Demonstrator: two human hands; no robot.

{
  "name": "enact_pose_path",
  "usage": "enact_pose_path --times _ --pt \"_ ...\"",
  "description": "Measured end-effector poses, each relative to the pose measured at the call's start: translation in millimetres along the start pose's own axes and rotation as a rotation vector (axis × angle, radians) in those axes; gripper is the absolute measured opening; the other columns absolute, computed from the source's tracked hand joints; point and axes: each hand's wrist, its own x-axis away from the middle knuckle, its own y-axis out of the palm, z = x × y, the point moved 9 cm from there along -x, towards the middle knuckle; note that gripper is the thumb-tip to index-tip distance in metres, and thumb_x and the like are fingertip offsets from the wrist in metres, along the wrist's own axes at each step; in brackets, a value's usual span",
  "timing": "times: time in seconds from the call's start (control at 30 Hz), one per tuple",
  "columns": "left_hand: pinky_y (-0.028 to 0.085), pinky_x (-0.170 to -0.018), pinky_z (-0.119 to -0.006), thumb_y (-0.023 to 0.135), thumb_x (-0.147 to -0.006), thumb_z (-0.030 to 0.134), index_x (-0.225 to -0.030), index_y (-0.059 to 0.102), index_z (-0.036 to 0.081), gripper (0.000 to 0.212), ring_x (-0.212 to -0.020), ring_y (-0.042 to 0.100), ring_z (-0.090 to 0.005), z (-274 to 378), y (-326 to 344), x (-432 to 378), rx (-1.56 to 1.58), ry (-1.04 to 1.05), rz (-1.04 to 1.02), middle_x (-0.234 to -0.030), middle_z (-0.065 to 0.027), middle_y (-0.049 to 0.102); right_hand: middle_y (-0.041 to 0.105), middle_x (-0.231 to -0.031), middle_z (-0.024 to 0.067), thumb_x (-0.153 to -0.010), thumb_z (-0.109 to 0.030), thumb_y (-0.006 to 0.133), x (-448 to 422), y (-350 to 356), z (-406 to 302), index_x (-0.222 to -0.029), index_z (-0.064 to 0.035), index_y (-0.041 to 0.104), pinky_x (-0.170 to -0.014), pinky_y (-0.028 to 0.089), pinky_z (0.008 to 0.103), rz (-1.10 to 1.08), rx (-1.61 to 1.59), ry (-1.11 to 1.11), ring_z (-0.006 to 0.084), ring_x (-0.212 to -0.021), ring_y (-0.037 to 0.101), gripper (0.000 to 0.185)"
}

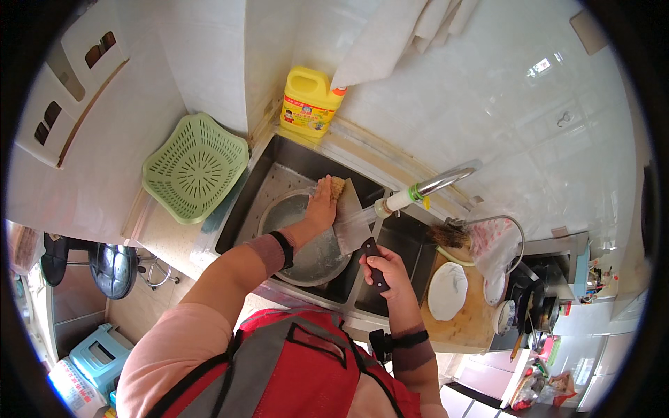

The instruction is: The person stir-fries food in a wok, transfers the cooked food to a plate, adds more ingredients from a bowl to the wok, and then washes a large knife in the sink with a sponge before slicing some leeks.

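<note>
My right hand (pixel 385 270) grips the dark riveted handle (pixel 376 265) of a cleaver, whose broad blade (pixel 351 219) slants over the left sink basin. Against the blade's far end, my left hand (pixel 322 205) presses a tan scrubber (pixel 337 186). Below both hands a round metal basin (pixel 292 271) holds cloudy water inside the stainless sink (pixel 274 180). The faucet (pixel 400 201) reaches in from the right, its clear nozzle end just beside the blade, where water appears to run.
A green plastic basket (pixel 196 168) stands left of the sink. Behind it is a yellow detergent jug (pixel 308 104). On the right, a wooden board (pixel 460 329) carries a white oval dish (pixel 448 291). A bristle brush (pixel 448 235) lies by the smaller basin (pixel 402 251); pans (pixel 528 298) sit beyond.
</note>
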Motion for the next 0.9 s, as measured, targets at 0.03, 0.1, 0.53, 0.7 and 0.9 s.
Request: enact_pose_path --times 0.03,0.1,0.53,0.7,0.9 --pt "0.025 -0.108 -0.053 0.047 -0.087 0.009 -0.147 0.015 0.005 0.068 -0.137 0.023 -0.0377 9 0 3 -0.015 0.062 -0.011 -0.147 -0.0249 0.025 0.062 -0.079 0.0105 -0.080 -0.002 0.061 -3 -3 2 -0.095 0.0029 0.058 -0.045 0.046 0.0281 -0.009 -0.055 0.004 0.0158 -0.056 0.057 0.017" --pt "0.025 -0.108 -0.052 0.048 -0.087 0.009 -0.146 0.015 0.005 0.068 -0.137 0.024 -0.0374 31 -1 22 -0.032 0.128 -0.029 -0.147 -0.0246 0.025 0.062 -0.080 0.0107 -0.080 -0.002 0.061 -9 -9 4 -0.096 0.0030 0.057 -0.045 0.046 0.0281 -0.012 -0.115 0.005 0.0157 -0.056 0.058 0.017" --pt "0.026 -0.107 -0.053 0.047 -0.089 0.009 -0.147 0.014 0.007 0.067 -0.133 0.031 -0.0362 -27 -5 -14 -0.179 0.062 -0.078 -0.145 -0.0216 0.031 0.062 -0.078 0.0116 -0.080 -0.003 0.059 -5 -5 5 -0.094 0.0039 0.058 -0.046 0.046 0.0288 -0.042 -0.048 0.031 0.0166 -0.055 0.057 0.016" --pt "0.028 -0.108 -0.048 0.047 -0.090 0.012 -0.147 0.017 0.010 0.065 -0.134 0.032 -0.0354 -17 7 -5 -0.067 0.137 -0.091 -0.149 -0.0216 0.023 0.062 -0.079 0.0119 -0.080 -0.003 0.059 -8 -8 5 -0.094 0.0039 0.058 -0.046 0.046 0.0288 -0.035 -0.133 0.033 0.0169 -0.055 0.057 0.015" --pt "0.047 -0.086 -0.042 0.057 -0.083 0.012 -0.127 0.048 0.011 0.045 -0.104 0.055 -0.0403 -2 -8 11 0.014 0.025 0.026 -0.121 -0.0245 0.052 0.063 -0.079 0.0123 -0.080 -0.003 0.060 -8 -20 5 -0.095 0.0036 0.058 -0.045 0.045 0.0284 0.029 -0.065 0.027 0.0167 -0.055 0.058 0.015"
